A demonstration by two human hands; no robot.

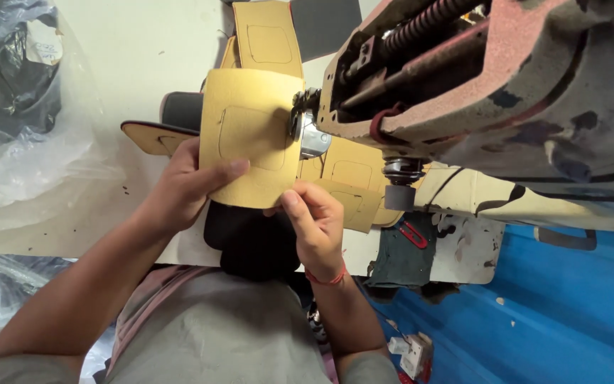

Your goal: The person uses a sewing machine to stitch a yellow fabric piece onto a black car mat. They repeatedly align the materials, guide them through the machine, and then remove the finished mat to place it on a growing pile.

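I hold a tan suede-like piece (246, 135) with a stitched square outline up at the post of an old sewing machine (492, 78). My left hand (186, 188) grips its lower left edge, thumb on top. My right hand (314, 220) pinches its bottom right corner. The piece's right edge meets the machine's metal roller and needle area (308, 128). A black piece (250, 238) hangs under it toward my body.
More tan pieces lie behind (268, 39) and under the machine head (353, 178). A clear plastic bag of dark material (15, 92) sits at the left on the white table (136, 50). Red snips (413, 235) rest on a dark cloth. The floor at the right is blue.
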